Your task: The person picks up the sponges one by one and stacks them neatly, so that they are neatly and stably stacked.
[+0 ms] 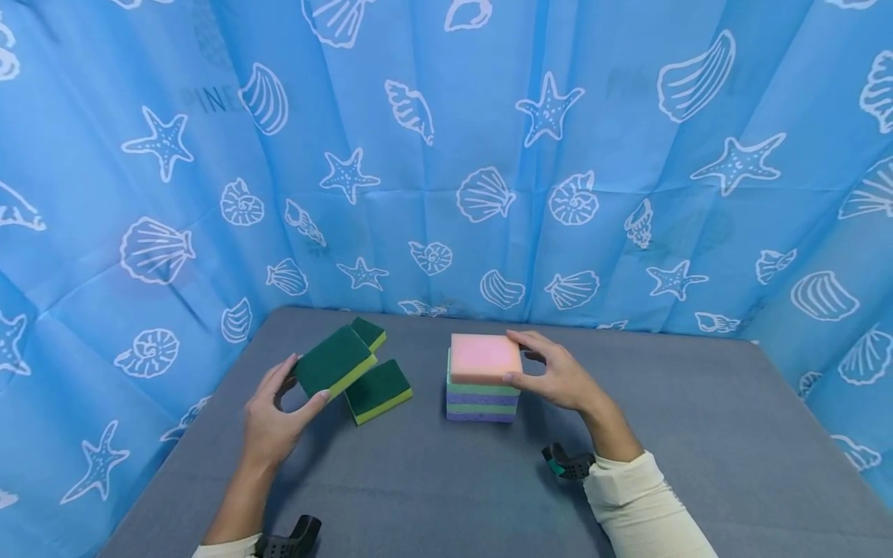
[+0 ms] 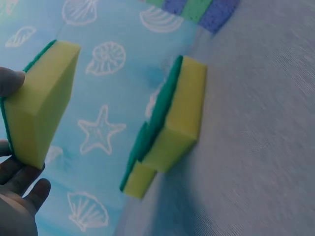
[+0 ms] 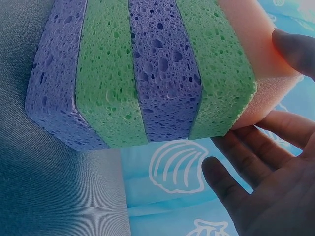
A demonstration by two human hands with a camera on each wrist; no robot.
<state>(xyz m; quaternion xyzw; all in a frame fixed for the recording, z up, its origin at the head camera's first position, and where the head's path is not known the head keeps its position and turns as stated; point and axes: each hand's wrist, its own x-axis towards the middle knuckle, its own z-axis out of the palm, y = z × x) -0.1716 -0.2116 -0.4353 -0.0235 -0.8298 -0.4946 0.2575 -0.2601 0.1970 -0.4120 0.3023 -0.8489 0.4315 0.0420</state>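
My left hand (image 1: 274,422) grips a sponge (image 1: 333,360), dark green on top and yellow beneath, between thumb and fingers. It is tilted and held above the table. Beneath and beyond it lie two more green-and-yellow sponges, a nearer one (image 1: 380,394) and a farther one (image 1: 370,332), partly hidden. In the left wrist view the held sponge (image 2: 47,98) is clear of the other two. My right hand (image 1: 558,376) pinches a pink-orange sponge (image 1: 485,356) by its right side, atop a stack of alternating purple and green sponges (image 3: 165,73). No gap shows between it and the top green one.
A grey cloth-covered table (image 1: 425,496) carries both groups of sponges, the green-and-yellow ones left of the stack. Behind and at the sides hangs a blue curtain (image 1: 446,139) with white shells and starfish. Black straps (image 1: 568,463) sit at the wrists.
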